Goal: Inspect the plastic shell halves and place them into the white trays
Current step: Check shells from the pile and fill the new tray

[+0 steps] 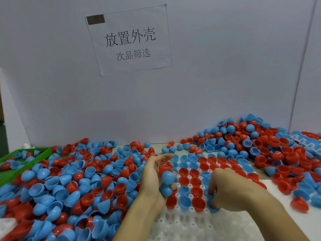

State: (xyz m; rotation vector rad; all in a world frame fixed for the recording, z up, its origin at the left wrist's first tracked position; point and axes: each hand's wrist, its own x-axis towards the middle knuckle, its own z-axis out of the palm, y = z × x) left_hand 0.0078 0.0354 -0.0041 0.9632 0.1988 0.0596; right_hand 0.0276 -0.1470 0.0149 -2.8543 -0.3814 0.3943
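Note:
A white tray [187, 225] with round cups lies in front of me; red and blue shell halves sit open side up in its far rows. My left hand [152, 178] hovers over the tray's left edge, palm up, holding a small stack: two blue shell halves [167, 178] and a red one [164, 166] above them. My right hand [225, 186] is down on the tray, fingers curled, pinching a blue shell half [213, 208] at a cup in the near filled row. Most of that shell is hidden by the fingers.
Loose red and blue shell halves [73, 181] are heaped on the table at left, and a taller heap [257, 141] rises at right. A green bin [26, 159] with several shells stands far left. Another white tray [305, 141] is far right. A paper sign [129, 40] hangs on the grey partition.

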